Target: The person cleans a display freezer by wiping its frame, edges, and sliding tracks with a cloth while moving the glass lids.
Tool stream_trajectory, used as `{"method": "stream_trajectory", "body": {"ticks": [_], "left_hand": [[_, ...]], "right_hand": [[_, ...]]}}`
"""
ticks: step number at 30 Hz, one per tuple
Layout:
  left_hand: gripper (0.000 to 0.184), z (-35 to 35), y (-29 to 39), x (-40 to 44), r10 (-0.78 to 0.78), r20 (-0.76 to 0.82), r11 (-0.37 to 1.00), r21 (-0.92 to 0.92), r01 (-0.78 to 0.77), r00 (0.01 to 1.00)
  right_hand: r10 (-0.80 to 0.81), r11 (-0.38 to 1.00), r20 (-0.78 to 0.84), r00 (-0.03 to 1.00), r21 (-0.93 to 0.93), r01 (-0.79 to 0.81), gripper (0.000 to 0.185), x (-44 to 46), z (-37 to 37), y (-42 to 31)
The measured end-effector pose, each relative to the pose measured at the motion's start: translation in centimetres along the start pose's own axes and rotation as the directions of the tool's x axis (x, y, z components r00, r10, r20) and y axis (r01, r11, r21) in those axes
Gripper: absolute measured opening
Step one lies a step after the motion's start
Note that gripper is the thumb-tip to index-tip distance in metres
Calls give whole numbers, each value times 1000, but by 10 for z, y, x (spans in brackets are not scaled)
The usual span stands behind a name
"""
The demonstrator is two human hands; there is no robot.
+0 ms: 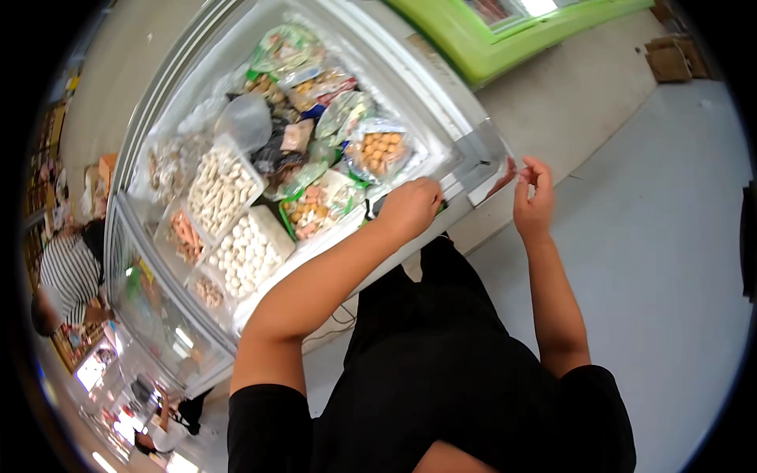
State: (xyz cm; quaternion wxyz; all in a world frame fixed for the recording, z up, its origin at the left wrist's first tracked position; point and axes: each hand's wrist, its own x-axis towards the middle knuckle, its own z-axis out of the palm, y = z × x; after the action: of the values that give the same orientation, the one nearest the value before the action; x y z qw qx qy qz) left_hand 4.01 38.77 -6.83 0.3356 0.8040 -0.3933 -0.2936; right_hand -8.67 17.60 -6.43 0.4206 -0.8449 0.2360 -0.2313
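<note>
Apparently works at the open, white-walled chest freezer [410, 91] with left hand [415, 208] over rim [449, 102], right hand [534, 199] by corner [490, 162]; cannot tell grip closure; likely needs steady handling next.

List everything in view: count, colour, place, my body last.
Chest freezer: one, white, centre left
Glass cover: one, clear, freezer's lower left
Balls: many, white, freezer's near side
Elongated pieces: many, off-white, beside balls
Sticks: several, pinkish, left of balls
Food bags: several, clear and green, freezer middle
Round container: one, translucent, left of bags
Dark item: one, black, by near rim
Cabinet: one, lime green, top right
Cardboard: count unclear, brown, upper right
Floor: one, grey, right
People: at least two, striped and pale tops, left
Clothes: one set, black, bottom
Left hand: one, bare, near rim
Right hand: one, bare, freezer corner
</note>
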Motion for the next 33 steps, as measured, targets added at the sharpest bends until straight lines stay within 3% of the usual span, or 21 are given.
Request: {"method": "stream_trajectory", "body": {"ticks": [9, 15, 16, 19, 22, 23, 25, 26, 28, 31, 33], "left_hand": [[10, 30, 51, 81, -98, -184, 995, -14, 97, 978], [19, 20, 45, 84, -161, -42, 976, -154, 152, 986], [24, 21, 44, 84, -238, -11, 940, -253, 227, 971], [28, 14, 49, 84, -320, 38, 899, -305, 316, 947], [32, 14, 45, 84, -239, 5, 920, -320, 228, 971], [32, 13, 46, 86, -239, 12, 921, -315, 230, 971], [25, 0, 63, 93, -496, 189, 800, -279, 531, 847], [25, 6, 58, 92, -497, 190, 800, -277, 532, 846], [24, 20, 51, 92, -409, -18, 901, -167, 401, 912], [28, 19, 57, 94, -365, -77, 931, -9, 366, 928], [28, 16, 53, 97, -430, 6, 900, -76, 429, 903]], "right_hand": [[43, 999, -19, 999, 16, -43, 28, 25, -13, 10], [68, 994, 9, 998, 89, -69, 29, 31, -15, 16], [81, 991, 13, 997, 106, -82, 29, 31, -15, 18], [114, 981, 12, 993, 157, -114, 30, 29, -16, 23], [143, 973, 17, 990, 182, -143, 29, 28, -17, 29], [149, 971, 14, 989, 184, -149, 29, 27, -18, 30], [164, 972, 35, 986, 167, -168, 28, 27, -21, 32], [167, 971, 34, 985, 169, -170, 28, 28, -22, 33], [193, 961, 30, 981, 195, -195, 27, 29, -22, 34], [175, 965, 33, 984, 191, -178, 25, 32, -25, 36], [179, 962, 35, 983, 204, -182, 25, 34, -27, 37]]}}
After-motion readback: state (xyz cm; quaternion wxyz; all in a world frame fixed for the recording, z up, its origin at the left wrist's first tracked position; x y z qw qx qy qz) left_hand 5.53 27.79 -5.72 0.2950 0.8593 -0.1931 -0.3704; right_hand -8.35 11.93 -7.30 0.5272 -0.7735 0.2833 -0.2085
